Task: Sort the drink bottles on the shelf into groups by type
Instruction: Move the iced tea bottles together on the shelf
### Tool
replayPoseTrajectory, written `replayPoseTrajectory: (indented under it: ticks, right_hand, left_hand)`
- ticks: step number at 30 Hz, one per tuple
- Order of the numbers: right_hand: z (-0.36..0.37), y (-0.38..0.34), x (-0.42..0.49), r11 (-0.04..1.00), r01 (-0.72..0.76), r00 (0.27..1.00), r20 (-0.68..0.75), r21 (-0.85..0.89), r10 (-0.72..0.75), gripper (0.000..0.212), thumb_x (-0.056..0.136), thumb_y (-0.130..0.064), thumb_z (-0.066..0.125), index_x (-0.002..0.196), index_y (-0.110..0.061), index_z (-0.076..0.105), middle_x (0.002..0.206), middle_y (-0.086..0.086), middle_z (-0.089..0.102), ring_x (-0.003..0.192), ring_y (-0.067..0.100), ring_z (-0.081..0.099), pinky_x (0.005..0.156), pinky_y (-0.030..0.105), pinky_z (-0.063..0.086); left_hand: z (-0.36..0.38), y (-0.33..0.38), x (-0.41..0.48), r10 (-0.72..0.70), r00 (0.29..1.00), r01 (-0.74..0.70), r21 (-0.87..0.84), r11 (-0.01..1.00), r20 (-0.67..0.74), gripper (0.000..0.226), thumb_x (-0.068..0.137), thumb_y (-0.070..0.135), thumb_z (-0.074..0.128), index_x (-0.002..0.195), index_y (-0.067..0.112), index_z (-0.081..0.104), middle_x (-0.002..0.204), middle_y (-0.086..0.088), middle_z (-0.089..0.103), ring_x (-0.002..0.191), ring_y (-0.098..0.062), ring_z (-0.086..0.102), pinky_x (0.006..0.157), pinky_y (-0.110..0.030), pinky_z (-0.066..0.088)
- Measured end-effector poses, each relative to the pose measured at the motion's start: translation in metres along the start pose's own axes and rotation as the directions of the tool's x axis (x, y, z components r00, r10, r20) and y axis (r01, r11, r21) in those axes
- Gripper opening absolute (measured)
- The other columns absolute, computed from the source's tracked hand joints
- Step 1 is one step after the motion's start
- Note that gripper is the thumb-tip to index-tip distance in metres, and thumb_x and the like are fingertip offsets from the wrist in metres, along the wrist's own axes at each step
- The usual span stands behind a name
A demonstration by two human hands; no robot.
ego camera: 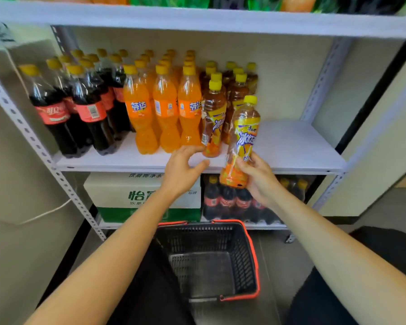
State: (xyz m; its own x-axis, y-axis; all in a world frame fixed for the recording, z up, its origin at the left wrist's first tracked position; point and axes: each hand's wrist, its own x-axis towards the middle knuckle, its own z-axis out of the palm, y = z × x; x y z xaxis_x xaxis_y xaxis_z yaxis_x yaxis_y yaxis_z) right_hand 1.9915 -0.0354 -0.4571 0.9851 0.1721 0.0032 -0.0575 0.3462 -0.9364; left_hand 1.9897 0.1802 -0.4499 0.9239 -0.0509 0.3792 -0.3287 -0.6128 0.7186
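Note:
The white shelf [291, 148] carries three groups with yellow caps: dark cola bottles [89, 109] on the left, orange soda bottles [164, 109] in the middle, brown iced tea bottles [215, 118] to their right. My right hand [258, 177] grips the lower half of one iced tea bottle [243, 141], held upright in front of the shelf edge, right of the tea group. My left hand [183, 165] is open, fingers spread, at the shelf's front edge, just below the front orange soda and the front tea bottle.
A black basket with a red rim [253, 254] stands on the floor below my arms, with nothing in it. The lower shelf holds a white and green carton [127, 195] and a pack of cola bottles [230, 202]. The shelf's right part is bare.

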Motion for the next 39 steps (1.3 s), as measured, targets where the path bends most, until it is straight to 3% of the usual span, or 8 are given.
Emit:
replayPoseTrajectory:
  ticks: [7,11,16,21,26,32,34,39]
  right_hand:
    - [-0.019,0.035,-0.045,0.998,-0.049,0.998,0.041,-0.039,0.051,0.054,0.086,-0.017,0.066,0.139,-0.016,0.056,0.129,0.009,0.067,0.110,0.022,0.067,0.090,0.038,0.057]
    - [-0.032,0.066,-0.064,0.996,-0.076,0.996,0.033,-0.052,0.078,0.048,0.086,-0.019,0.067,0.134,-0.016,0.060,0.120,0.007,0.071,0.104,0.019,0.068,0.084,0.031,0.056]
    - [-0.040,0.103,-0.100,0.989,-0.142,0.988,-0.051,0.034,0.143,0.040,0.083,-0.029,0.076,0.123,-0.022,0.070,0.119,0.006,0.073,0.102,0.019,0.071,0.083,0.030,0.056]
    - [-0.036,0.113,-0.122,0.971,-0.230,0.970,-0.067,0.061,0.234,0.031,0.086,-0.035,0.073,0.114,-0.022,0.074,0.110,0.002,0.075,0.098,0.016,0.071,0.080,0.031,0.059]
    - [-0.038,0.106,-0.123,0.970,-0.228,0.965,-0.116,0.082,0.236,0.028,0.083,-0.037,0.072,0.104,-0.020,0.065,0.101,0.005,0.069,0.083,0.016,0.067,0.069,0.031,0.056]
    - [-0.055,0.102,-0.128,0.991,-0.125,0.976,-0.172,0.046,0.131,0.064,0.069,0.005,0.080,0.124,-0.014,0.054,0.116,0.012,0.064,0.099,0.026,0.069,0.095,0.056,0.056]
    - [-0.054,0.102,-0.129,0.988,-0.091,0.964,-0.238,0.122,0.118,0.061,0.074,0.009,0.080,0.124,-0.013,0.053,0.124,0.017,0.060,0.103,0.030,0.069,0.089,0.055,0.058]
    - [-0.051,0.097,-0.136,0.970,-0.043,0.946,-0.301,0.237,0.116,0.041,0.081,-0.023,0.075,0.119,-0.014,0.061,0.129,0.021,0.064,0.111,0.043,0.065,0.075,0.042,0.060]
  left_hand:
    - [0.028,0.016,-0.008,0.008,0.978,0.072,-0.373,0.925,0.209,0.052,0.099,0.023,0.068,0.147,0.019,0.050,0.132,-0.003,0.063,0.116,-0.017,0.063,0.097,-0.033,0.054]
    - [0.064,0.004,-0.029,-0.108,0.941,0.297,-0.628,0.719,0.321,0.042,0.091,0.022,0.066,0.131,0.021,0.054,0.108,0.000,0.071,0.093,-0.015,0.070,0.078,-0.030,0.056]
    - [0.086,-0.008,-0.045,-0.241,0.854,0.510,-0.657,0.555,0.460,0.037,0.073,0.020,0.055,0.110,0.018,0.055,0.075,0.011,0.068,0.064,-0.006,0.061,0.060,-0.025,0.045]
    - [0.094,-0.015,-0.060,-0.164,0.813,0.574,-0.724,0.383,0.558,0.071,0.078,0.019,0.054,0.142,-0.007,0.039,0.123,-0.026,0.053,0.104,-0.036,0.055,0.093,-0.052,0.046]
    - [0.093,-0.016,-0.060,-0.252,0.858,0.514,-0.747,0.421,0.448,0.075,0.075,0.019,0.071,0.141,-0.002,0.041,0.109,-0.016,0.068,0.089,-0.030,0.067,0.069,-0.037,0.056]
    - [0.100,-0.024,-0.061,-0.324,0.893,0.446,-0.709,0.546,0.313,0.041,0.086,0.035,0.080,0.123,0.025,0.064,0.107,0.000,0.078,0.094,-0.015,0.076,0.069,-0.031,0.058]
    - [0.097,-0.027,-0.061,-0.287,0.895,0.445,-0.737,0.508,0.343,0.033,0.088,0.032,0.078,0.118,0.027,0.067,0.104,0.003,0.078,0.091,-0.011,0.075,0.066,-0.026,0.058]
    - [0.084,-0.029,-0.061,-0.187,0.900,0.434,-0.849,0.301,0.394,0.031,0.083,0.010,0.065,0.113,0.017,0.064,0.098,-0.002,0.074,0.087,-0.017,0.071,0.076,-0.032,0.060]
